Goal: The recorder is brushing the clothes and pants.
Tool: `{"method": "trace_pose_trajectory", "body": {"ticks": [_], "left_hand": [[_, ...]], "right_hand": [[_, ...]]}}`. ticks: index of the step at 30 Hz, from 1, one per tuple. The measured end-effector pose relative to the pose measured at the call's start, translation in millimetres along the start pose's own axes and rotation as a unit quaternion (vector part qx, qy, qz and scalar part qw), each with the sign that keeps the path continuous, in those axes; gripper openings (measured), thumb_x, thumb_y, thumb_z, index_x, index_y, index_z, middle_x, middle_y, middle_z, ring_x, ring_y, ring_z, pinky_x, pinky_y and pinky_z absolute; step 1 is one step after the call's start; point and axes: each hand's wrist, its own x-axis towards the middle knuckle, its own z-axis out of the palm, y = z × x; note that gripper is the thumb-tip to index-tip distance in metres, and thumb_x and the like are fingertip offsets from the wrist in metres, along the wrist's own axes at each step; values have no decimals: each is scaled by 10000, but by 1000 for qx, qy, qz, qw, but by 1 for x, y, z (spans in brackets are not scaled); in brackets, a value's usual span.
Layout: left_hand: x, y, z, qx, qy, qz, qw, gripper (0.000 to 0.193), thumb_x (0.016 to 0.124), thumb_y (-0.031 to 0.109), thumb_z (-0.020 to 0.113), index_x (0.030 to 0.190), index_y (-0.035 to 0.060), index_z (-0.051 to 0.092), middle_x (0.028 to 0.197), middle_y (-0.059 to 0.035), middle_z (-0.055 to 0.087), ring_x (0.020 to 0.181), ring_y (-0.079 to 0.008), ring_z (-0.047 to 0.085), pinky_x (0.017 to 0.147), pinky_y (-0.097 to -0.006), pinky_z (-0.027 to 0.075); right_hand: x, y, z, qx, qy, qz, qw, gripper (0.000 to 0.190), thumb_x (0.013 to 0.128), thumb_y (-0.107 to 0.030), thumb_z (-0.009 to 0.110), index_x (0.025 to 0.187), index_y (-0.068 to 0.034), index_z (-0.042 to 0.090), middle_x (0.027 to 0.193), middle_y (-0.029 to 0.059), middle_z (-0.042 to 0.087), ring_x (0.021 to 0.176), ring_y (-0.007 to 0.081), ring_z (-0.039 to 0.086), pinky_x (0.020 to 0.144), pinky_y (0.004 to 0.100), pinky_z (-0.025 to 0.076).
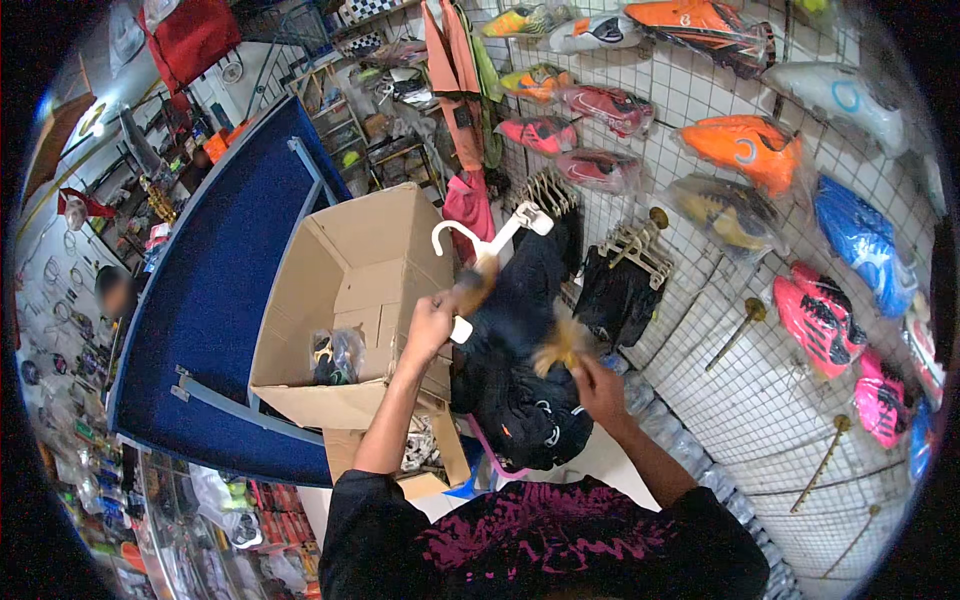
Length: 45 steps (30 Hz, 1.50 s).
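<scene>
In my left hand [431, 328] is a white plastic clip hanger [489, 246], held slanted with its hook upward. A blurred brown object with a dark band [475, 285] shows beside those fingers; what it is I cannot tell. My right hand [602, 390] grips a yellow-brown tufted thing [561, 349], perhaps a duster, also blurred. Below and between both hands lies a heap of black clothing [525, 420], some with white drawstrings. It rests in a container with a pink rim [491, 448].
An open cardboard box [337, 409] stands at left, holding a bagged item [335, 358]. Behind it leans a blue table-like panel [202, 315]. Black garments on hangers [619, 289] and bagged shoes [742, 152] hang on the wire grid wall [705, 300], where metal hooks [739, 334] stick out.
</scene>
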Motion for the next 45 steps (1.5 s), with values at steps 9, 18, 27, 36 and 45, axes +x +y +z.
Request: {"method": "trace_pose_trajectory", "body": {"ticks": [9,18,27,36,45], "left_hand": [[-11,3,-30,-55,-2,-81,995,375,904,282,517,624,35,549,536,22,464,509,-79,424,472,-273,316],[7,22,-50,12,-6,-22,1000,401,877,361,578,662,22,595,533,5,487,526,-77,447,469,-268,329],[65,72,-75,108,-87,251,958,380,846,346,625,727,-14,653,607,-22,585,597,-83,518,548,-271,412],[93,154,-54,162,-119,230,952,407,865,339,602,704,-35,617,534,-10,491,524,-69,417,486,-283,352],[108,118,-27,194,-147,266,933,437,874,371,585,677,-18,616,525,-20,511,520,-78,436,489,-295,357]], "right_hand": [[6,-2,17,-19,48,29,998,229,890,-253,575,989,-49,605,655,132,585,568,282,604,511,355,447],[21,-4,1,16,89,46,995,234,895,-234,569,1016,-34,569,746,120,609,627,174,589,554,317,448],[93,-73,-85,-18,78,-183,980,228,868,-258,606,887,-30,618,721,116,627,644,238,631,551,339,459],[57,23,-62,-246,-151,-20,957,401,813,-512,566,838,-127,674,678,137,634,656,356,624,586,463,492],[54,-66,-132,-71,-226,23,971,311,837,-323,653,774,-19,671,543,83,544,501,120,509,490,303,386]]}}
